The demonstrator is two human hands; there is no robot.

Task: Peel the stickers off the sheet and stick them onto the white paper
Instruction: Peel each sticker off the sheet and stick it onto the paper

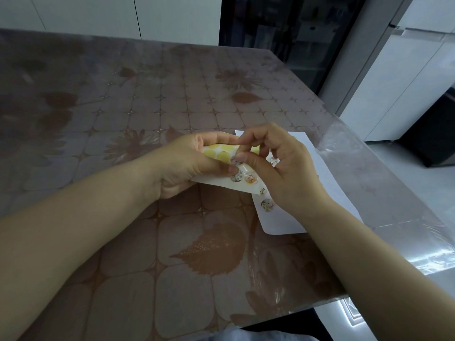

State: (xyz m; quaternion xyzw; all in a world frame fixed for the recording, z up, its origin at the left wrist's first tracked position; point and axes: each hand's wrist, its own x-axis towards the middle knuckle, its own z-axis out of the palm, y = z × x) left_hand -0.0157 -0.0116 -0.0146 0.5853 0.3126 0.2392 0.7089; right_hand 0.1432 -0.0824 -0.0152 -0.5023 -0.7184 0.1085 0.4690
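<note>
Peeling step: left hand (182,166) gripped sticker sheet (214,152), right hand (278,166) pinched a sticker (236,160).
Next needed a clean lift — then pressing onto white paper (283,222).

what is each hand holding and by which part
The left hand grips the sticker sheet by its left end, thumb on top. The right hand picks at the sheet's middle; whether it holds anything cannot be told.

You work in a domestic kitchen or dining room. Evidence: table (433,264) under a floral cloth (138,114) with clear plastic cover (364,153), white cabinet doors (98,13) behind, dark glass-fronted cabinet (290,30), tall white unit (406,77) alongside.
</note>
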